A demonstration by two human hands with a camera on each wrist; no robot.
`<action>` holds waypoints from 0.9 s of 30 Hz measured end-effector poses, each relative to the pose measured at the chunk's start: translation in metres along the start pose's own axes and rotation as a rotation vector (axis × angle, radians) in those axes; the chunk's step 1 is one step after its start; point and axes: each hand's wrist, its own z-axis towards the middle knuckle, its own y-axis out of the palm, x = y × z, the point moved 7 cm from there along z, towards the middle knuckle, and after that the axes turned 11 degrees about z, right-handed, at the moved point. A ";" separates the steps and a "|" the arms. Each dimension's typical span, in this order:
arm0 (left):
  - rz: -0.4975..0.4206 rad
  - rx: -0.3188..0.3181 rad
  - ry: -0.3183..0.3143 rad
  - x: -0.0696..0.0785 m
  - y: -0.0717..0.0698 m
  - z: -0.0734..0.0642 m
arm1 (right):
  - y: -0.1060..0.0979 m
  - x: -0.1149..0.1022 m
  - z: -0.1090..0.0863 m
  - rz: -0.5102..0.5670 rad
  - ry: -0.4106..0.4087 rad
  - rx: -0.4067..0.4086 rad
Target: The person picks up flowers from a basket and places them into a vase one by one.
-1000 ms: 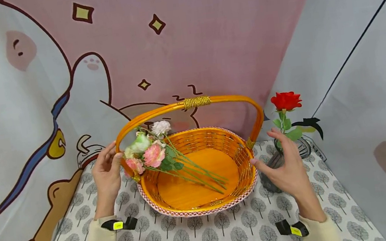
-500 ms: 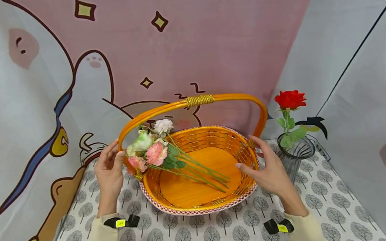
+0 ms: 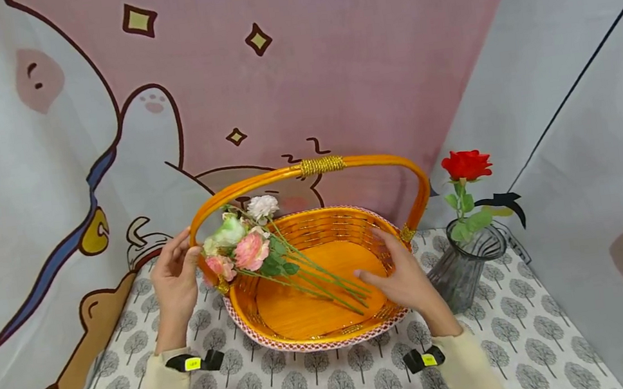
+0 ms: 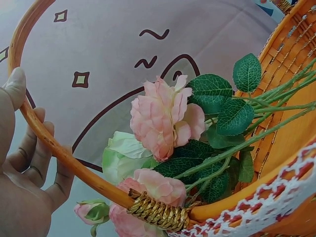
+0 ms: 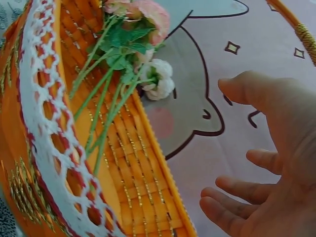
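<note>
An orange woven basket with a tall arched handle stands on the table. Pink, pale green and white flowers lean over its left side, stems slanting across the bottom. My left hand holds the left part of the handle, thumb on one side and fingers on the other, as the left wrist view shows. Over the basket's right half my right hand hovers with thumb and fingers spread, holding nothing. In the right wrist view the stems are apart from the right fingers.
To the basket's right stands a grey glass vase holding one red rose. The cloth under everything is printed with trees. Cartoon-printed curtains close off the back and sides.
My right hand has moved left, from beside the vase to over the inside of the basket. The left hand stays on the handle, and the flowers have not shifted.
</note>
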 end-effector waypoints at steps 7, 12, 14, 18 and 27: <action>0.011 0.010 -0.023 0.000 0.001 0.001 | 0.014 0.007 0.011 0.027 0.039 -0.055; 0.034 0.013 0.002 0.002 0.001 0.000 | 0.023 0.012 0.017 0.065 0.087 -0.094; 0.035 0.006 0.006 0.003 0.001 0.000 | 0.026 0.014 0.019 0.082 0.101 -0.097; 0.033 0.001 0.000 0.002 0.000 0.000 | 0.032 0.015 0.026 0.092 0.103 -0.106; 0.023 0.015 -0.003 0.000 -0.002 -0.001 | 0.048 0.019 0.039 0.141 0.151 -0.158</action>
